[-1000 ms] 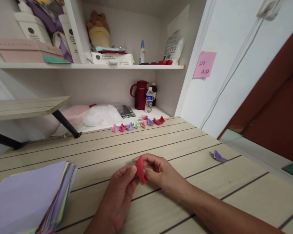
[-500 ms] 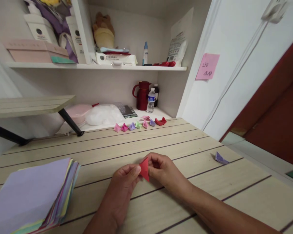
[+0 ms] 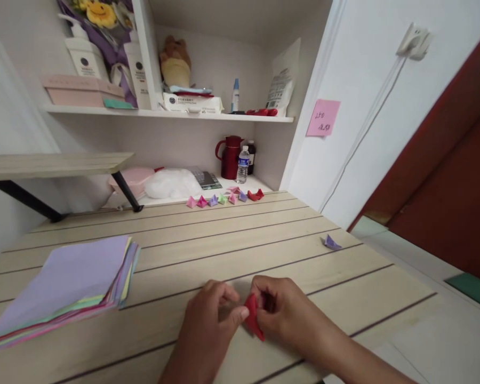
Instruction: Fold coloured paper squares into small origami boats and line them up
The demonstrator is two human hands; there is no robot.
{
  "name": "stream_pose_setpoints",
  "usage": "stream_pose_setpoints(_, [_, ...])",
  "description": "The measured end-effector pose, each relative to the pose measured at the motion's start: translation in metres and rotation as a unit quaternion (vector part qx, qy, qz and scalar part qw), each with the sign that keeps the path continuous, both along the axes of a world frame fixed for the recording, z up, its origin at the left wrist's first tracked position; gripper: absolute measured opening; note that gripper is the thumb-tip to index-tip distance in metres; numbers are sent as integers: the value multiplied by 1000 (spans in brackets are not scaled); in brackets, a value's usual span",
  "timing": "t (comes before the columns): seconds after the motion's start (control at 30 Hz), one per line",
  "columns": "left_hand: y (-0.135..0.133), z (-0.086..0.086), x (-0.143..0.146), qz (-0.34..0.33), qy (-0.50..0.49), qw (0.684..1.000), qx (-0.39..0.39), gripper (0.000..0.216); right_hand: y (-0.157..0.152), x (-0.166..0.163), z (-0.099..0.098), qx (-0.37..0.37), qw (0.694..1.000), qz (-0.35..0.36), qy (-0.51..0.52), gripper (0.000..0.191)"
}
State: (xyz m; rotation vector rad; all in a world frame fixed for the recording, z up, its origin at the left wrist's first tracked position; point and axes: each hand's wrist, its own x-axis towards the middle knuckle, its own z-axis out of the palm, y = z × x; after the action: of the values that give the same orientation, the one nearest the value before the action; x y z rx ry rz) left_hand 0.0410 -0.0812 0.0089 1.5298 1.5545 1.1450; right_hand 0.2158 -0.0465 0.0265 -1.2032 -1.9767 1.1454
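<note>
A small piece of folded red paper (image 3: 253, 318) stands tilted just above or on the tabletop, pinched along its right side by my right hand (image 3: 282, 312). My left hand (image 3: 213, 322) is at its left, the thumb tip against the paper's edge and the index finger lifted away from the thumb. Part of the paper is hidden behind my right fingers. Farther off to the right, a folded purple paper piece (image 3: 332, 243) lies alone. To the left is a stack of coloured paper sheets (image 3: 84, 272), a purple sheet on top.
Along the table's back edge stands a row of several small folded paper pieces (image 3: 222, 199). Behind them are a red jug (image 3: 231, 158) and a water bottle (image 3: 242, 166). A small raised wooden shelf (image 3: 60, 164) with black legs stands at the back left.
My view has shifted. My left index finger has come off the red paper and opened from the thumb; my right hand keeps its pinch, and the paper is turned more edge-on.
</note>
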Motion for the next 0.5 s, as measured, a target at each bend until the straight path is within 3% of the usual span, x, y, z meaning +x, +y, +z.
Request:
stream_pose_setpoints(0.1, [-21,-8,7,96,157,979,85,34,-20,-1,-9,107,986,-40,-122,9])
stream_pose_setpoints(0.17, [-32,-14,10,119,228,959,122,29,-27,-5,-15,154,972,-57,-169,12])
stream_pose_setpoints(0.27, [-41,-22,12,107,279,942,153,15,-34,-8,-22,190,960,-74,-190,16])
stream_pose_setpoints(0.5, [-50,-34,7,68,295,930,208,17,-39,-8,-28,188,963,-85,-174,16])
